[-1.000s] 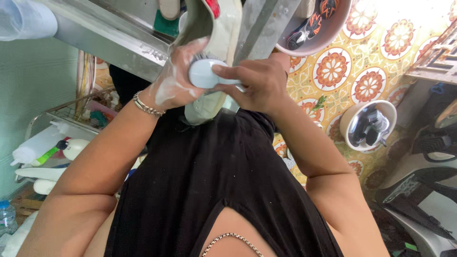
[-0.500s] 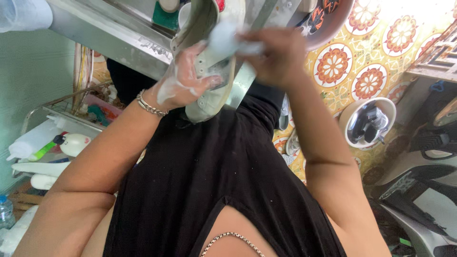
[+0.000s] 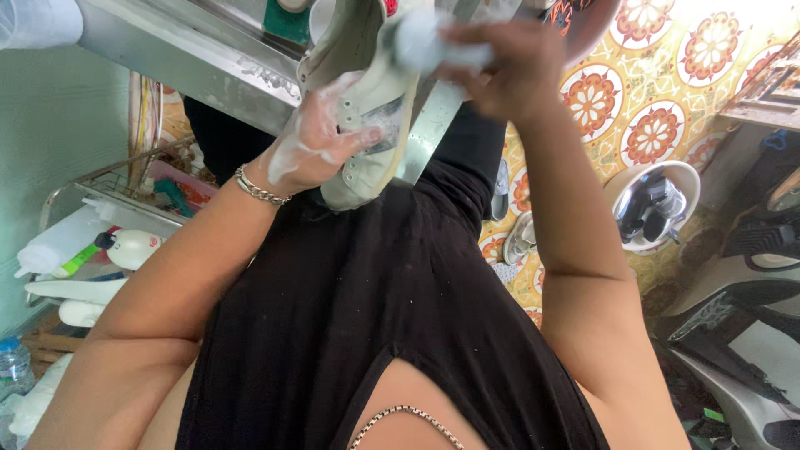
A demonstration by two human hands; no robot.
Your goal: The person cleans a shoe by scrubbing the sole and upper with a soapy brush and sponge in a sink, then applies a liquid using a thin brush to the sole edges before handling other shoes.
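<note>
The shoe (image 3: pixel 367 108) is pale canvas cloth, matt and wet, with small metal eyelets along its side and a smooth rubbery sole edge. White soap foam coats the left hand (image 3: pixel 312 142), slick and glossy. A silvery metal chain bracelet (image 3: pixel 260 188) glints at that wrist. The right hand (image 3: pixel 500 71) grips a pale blue brush (image 3: pixel 421 42), probably smooth plastic, though blur hides its surface. The sink edge (image 3: pixel 192 54) is brushed steel, dull-shining and wet. The black top (image 3: pixel 358 317) is matt knit cloth. Floor tiles (image 3: pixel 658 125) look glazed and glossy.
</note>
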